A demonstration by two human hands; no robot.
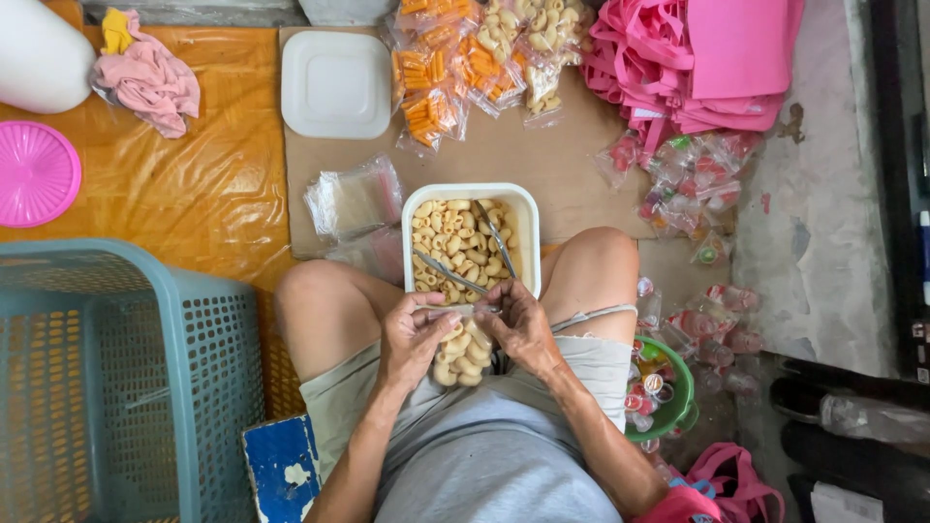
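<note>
Both my hands hold the top of a small clear bag of pale curled snacks (460,353) over my lap. My left hand (414,334) pinches the bag's left edge, and my right hand (518,324) pinches the right edge. Just beyond them, between my knees, sits a white tub (412,218) of the same pale snacks with two metal spoons (496,237) lying in it.
A stack of empty clear bags (354,199) lies left of the tub, a white lid (336,84) behind it. Filled snack bags (465,63) are piled at the top, pink cloth bags (697,63) top right. A blue basket (116,378) stands left, a green bowl (678,387) right.
</note>
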